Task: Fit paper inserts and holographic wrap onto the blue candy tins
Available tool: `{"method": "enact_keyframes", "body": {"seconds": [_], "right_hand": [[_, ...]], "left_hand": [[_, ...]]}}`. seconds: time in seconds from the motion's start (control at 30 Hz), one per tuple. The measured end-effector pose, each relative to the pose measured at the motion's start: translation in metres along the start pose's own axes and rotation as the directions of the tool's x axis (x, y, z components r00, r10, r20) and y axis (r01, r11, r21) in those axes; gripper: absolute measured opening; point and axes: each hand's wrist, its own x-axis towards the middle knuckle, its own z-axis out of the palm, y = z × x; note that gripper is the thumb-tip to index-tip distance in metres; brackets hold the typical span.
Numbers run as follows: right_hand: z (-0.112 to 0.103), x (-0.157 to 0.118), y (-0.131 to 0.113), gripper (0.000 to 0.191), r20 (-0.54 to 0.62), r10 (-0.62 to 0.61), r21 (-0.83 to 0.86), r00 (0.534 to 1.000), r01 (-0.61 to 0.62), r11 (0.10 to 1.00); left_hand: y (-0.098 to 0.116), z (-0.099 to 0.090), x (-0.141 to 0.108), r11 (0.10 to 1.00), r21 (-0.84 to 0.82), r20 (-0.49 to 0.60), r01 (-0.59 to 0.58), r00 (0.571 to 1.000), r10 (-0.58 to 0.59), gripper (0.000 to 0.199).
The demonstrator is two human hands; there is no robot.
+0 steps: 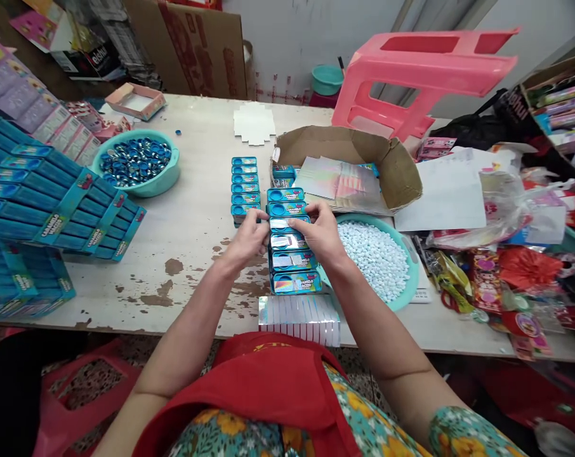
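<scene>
A column of blue tins stands before me; several lower ones carry shiny silver strips over their tops. My right hand reaches over the third tin from the back, thumb pressing on the silver strip there, fingers bent. At that tin's left edge is my left hand, its fingers bent together; whether anything is between them is too small to tell. Just beyond it stands a second column of blue tins. A sheet of silver strips lies at the table's front edge.
Right of the tins is a teal basin of pale pellets, with a cardboard box behind it. A teal bowl of blue round pieces sits left, beside stacked blue packages. A pink stool leans at the back.
</scene>
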Motion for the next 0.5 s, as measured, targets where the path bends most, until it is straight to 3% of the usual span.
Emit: {"method": "enact_keyframes", "body": {"seconds": [0.13, 0.23, 0.3, 0.4, 0.43, 0.5], "right_hand": [[-0.003, 0.002, 0.002, 0.028, -0.020, 0.084, 0.195, 0.996, -0.079, 0.978], [-0.016, -0.027, 0.005, 0.022, -0.115, 0.190, 0.397, 0.975, -0.130, 0.909], [-0.025, -0.065, 0.017, 0.019, -0.176, 0.305, 0.469, 0.936, -0.193, 0.862], [-0.032, -0.133, 0.051, 0.022, -0.142, 0.459, 0.429, 0.877, -0.363, 0.827], [-0.032, -0.152, 0.065, 0.023, -0.075, 0.495, 0.387, 0.865, -0.433, 0.814], [-0.026, -0.180, 0.089, 0.025, 0.073, 0.521, 0.255, 0.850, -0.521, 0.815]], "left_hand": [[-0.029, -0.006, -0.001, 0.966, 0.257, -0.190, 0.030, 0.982, 0.020, 0.024], [-0.069, -0.018, -0.021, 0.928, 0.348, -0.305, 0.131, 0.952, -0.019, 0.029], [-0.107, -0.017, -0.043, 0.918, 0.284, -0.282, 0.278, 0.939, -0.197, 0.029], [-0.166, 0.004, -0.074, 0.836, 0.089, -0.099, 0.541, 0.840, -0.533, 0.033], [-0.182, 0.013, -0.081, 0.815, 0.008, -0.067, 0.580, 0.813, -0.578, 0.037], [-0.204, 0.028, -0.089, 0.809, -0.136, -0.054, 0.572, 0.811, -0.583, 0.044]]}}
